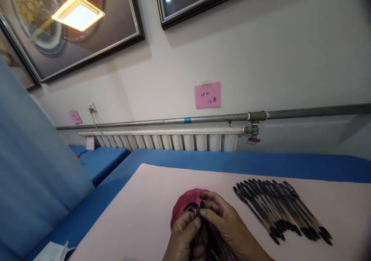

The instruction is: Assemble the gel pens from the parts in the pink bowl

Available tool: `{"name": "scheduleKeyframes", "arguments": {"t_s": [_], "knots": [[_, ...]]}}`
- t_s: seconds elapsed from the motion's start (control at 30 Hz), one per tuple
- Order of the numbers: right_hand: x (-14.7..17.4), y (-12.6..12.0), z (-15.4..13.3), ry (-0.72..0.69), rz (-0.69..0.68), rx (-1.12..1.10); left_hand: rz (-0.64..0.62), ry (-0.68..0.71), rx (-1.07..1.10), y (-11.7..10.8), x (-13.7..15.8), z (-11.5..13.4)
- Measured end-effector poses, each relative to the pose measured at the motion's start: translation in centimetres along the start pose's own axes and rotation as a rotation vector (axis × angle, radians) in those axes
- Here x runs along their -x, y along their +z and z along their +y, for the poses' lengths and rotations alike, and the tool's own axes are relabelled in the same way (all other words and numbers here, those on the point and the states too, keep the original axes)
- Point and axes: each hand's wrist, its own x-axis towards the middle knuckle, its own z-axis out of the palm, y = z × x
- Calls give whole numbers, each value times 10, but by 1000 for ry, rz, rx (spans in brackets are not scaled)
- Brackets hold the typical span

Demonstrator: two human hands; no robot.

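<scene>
Both of my hands are close together over a magenta dish [181,202] with small dark parts in it. A thin black pen [202,204] stands steeply between my fingers. My left hand [184,236] pinches its lower part between thumb and fingers. My right hand [227,222] has thumb and fingers closed at its upper part. The fingers hide most of the pen, and whether its pieces are joined I cannot tell. To the right of my hands, several black-capped pens [278,203] with clear barrels lie side by side in a slanted row.
Pink paper [127,211] covers much of the blue padded table [174,158]. Behind stand a white radiator [174,141] and a metal pipe [214,118] along the wall. A blue curtain [31,168] hangs at left, above a crumpled white tissue [53,252].
</scene>
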Motion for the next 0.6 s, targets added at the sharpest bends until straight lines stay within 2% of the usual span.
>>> {"name": "scheduleKeyframes", "arguments": {"t_s": [0.2, 0.33, 0.43, 0.6], "knots": [[3, 3, -7, -5, -40, -18, 60, -28, 43, 5, 5, 11], [1, -3, -12, -20, 56, 97, 137, 52, 45, -1, 15, 26], [1, -8, -10, -7, 71, 187, 161, 69, 7, -13, 22, 36], [7, -6, -9, 5, -98, 446, 180, 112, 18, -26, 23, 46]]}}
